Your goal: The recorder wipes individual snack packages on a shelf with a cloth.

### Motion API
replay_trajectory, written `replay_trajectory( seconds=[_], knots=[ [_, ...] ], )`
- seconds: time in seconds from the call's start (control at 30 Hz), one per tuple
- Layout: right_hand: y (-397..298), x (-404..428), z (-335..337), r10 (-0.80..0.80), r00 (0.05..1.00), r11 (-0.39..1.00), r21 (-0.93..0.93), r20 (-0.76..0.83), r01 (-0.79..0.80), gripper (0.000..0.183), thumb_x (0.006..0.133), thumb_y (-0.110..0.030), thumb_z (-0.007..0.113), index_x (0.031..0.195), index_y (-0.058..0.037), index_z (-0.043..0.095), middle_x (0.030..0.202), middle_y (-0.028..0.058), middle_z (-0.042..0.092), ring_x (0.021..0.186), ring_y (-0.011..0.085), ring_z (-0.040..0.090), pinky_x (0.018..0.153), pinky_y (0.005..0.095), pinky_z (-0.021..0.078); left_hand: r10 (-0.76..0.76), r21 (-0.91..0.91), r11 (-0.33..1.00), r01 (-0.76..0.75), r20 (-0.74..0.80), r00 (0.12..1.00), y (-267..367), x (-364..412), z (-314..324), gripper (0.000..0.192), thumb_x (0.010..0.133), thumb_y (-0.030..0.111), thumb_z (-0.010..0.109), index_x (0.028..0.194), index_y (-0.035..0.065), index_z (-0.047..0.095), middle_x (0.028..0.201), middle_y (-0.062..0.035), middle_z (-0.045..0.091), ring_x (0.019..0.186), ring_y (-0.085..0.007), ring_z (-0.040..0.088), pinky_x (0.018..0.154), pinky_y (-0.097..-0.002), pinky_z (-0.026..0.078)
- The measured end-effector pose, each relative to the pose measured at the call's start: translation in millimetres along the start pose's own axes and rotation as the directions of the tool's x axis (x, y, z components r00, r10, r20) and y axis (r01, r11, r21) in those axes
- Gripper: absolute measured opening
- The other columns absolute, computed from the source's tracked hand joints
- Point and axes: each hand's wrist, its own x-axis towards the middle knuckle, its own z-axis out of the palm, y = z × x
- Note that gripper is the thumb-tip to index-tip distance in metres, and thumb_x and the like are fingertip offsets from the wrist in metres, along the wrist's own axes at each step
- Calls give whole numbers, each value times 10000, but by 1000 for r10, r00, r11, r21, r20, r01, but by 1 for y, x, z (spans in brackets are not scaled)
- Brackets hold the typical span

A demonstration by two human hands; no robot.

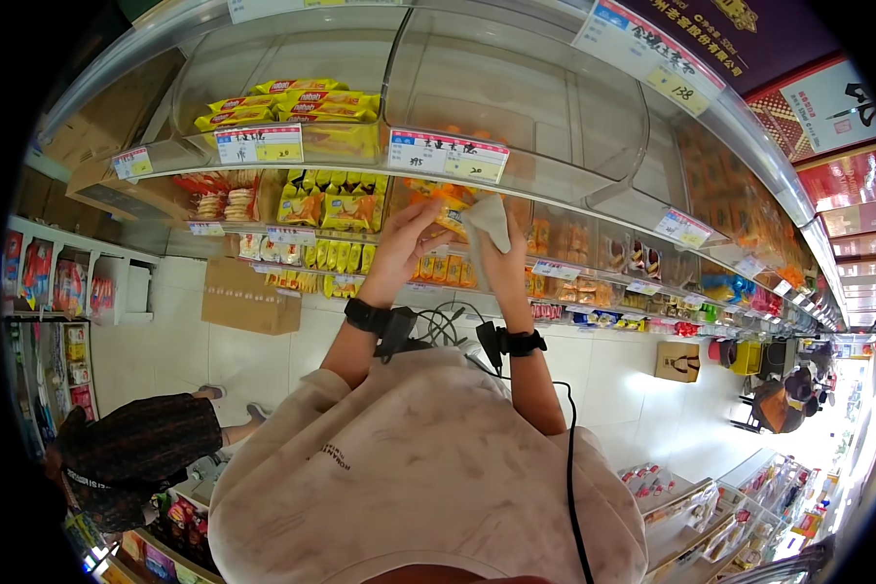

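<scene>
My left hand [406, 241] grips a yellow-and-orange snack packet [450, 213] at the front of a clear plastic shelf bin. Close to its right, my right hand [504, 255] holds a pale grey cloth [490, 223], which drapes over the fingers and hangs down along the palm. The cloth's upper part lies against the packet's right end. More orange-wrapped snacks [425, 187] lie behind the packet, partly hidden by it and by the shelf's front edge. Yellow snack packs [352, 212] fill the bin to the left of my hands.
Above, a clear bin holds stacked yellow wafer packets [314, 106]; price tags [449, 155] line the shelf edge. Below are lower snack rows [445, 270] and a cardboard box [252, 296] on the floor. A black cable [571, 467] runs over my shirt. Another person [139, 452] is at lower left.
</scene>
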Motion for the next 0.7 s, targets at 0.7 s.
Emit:
replay_trajectory(
  seconds=[0.7],
  knots=[
    [18, 4, 47, -96, 994, 994, 59, 43, 94, 280, 882, -94, 590, 1132, 30, 585, 1057, 194, 613, 973, 322, 619, 841, 357, 479, 535, 891, 236, -388, 214, 817, 2, 2, 2, 203, 878, 68, 617, 1058, 16, 694, 841, -202, 661, 707, -367, 617, 641, -375, 490]
  ],
)
